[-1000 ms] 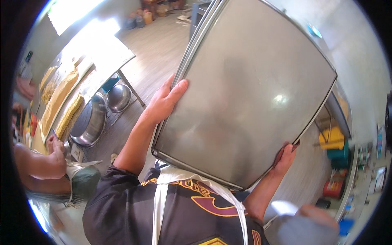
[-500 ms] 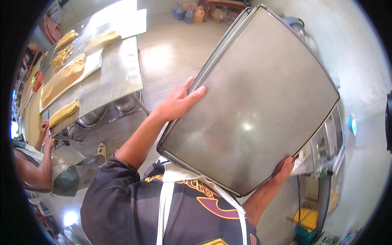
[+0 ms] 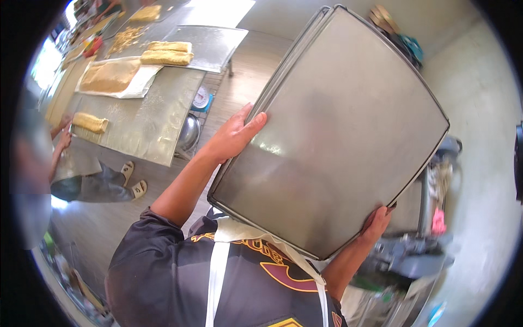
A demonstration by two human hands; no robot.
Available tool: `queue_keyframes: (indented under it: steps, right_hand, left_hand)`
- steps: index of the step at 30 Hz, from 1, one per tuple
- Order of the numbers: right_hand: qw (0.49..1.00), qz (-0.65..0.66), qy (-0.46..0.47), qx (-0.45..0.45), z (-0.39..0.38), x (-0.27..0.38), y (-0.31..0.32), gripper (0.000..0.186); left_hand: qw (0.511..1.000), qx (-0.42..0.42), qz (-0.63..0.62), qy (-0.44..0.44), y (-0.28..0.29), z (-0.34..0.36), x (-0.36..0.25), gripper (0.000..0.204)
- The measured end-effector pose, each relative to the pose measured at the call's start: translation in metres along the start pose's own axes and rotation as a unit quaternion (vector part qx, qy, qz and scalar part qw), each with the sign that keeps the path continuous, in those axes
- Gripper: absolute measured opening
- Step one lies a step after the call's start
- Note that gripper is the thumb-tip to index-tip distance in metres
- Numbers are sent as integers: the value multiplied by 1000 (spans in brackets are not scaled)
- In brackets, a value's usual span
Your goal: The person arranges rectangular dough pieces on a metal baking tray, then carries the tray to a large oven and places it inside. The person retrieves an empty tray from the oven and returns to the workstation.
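Observation:
A stack of flat, rectangular metal baking trays (image 3: 338,125) is held tilted in front of my body. Doubled rims along the left edge show more than one tray. My left hand (image 3: 238,133) grips that left edge, thumb over the top face and fingers mostly hidden below. At the lower right edge, my right hand (image 3: 376,224) is closed on the rim, its fingers partly hidden under the trays. The top tray's grey face is bare. The near corner reaches my white apron (image 3: 239,230).
At left is a metal worktable (image 3: 147,120) with rolled cakes (image 3: 166,56), a flat brown cake sheet (image 3: 111,76) on paper and scraps (image 3: 126,40). A co-worker's hands (image 3: 64,133) are by another roll (image 3: 90,122). Grey equipment (image 3: 408,259) and a wall (image 3: 479,109) are at right.
My view has swung to the right, so the worktable and co-worker appear shifted and grey equipment shows at right. Both hands keep their hold on the trays.

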State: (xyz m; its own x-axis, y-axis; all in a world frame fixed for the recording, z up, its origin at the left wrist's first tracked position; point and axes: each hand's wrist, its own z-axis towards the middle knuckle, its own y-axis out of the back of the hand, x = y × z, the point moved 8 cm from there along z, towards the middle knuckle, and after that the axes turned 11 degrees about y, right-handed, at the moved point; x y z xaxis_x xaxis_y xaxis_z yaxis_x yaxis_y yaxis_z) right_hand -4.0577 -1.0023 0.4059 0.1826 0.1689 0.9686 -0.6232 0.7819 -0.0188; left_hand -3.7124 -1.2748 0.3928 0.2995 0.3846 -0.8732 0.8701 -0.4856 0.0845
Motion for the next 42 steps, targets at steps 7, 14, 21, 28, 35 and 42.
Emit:
queue_keyframes:
  steps: [7, 14, 21, 28, 35, 42]
  right_hand:
    - [991, -29, -10, 130, 66, -7, -18, 64]
    - [996, -6, 6, 87, 121, -39, -38, 55]
    - [980, 44, -34, 191, 175, -84, -110, 50]
    - [914, 138, -66, 376, 215, -121, -238, 27]
    - [821, 188, -131, 522, 200, -135, -356, 22]
    - [739, 261, -115, 611, 174, -110, -456, 44]
  left_hand:
    - [997, -39, -61, -28, -17, 8, 16, 101]
    - [989, -115, -83, -36, -14, 25, 14, 101]
    - [978, -203, -7, -50, 11, 30, 4, 74]
    - [932, -342, -116, -29, 37, -3, 0, 70]
    - [848, -478, -229, -23, 36, -48, 33, 63]
    - [761, -611, -190, -104, 29, -80, 44, 62]
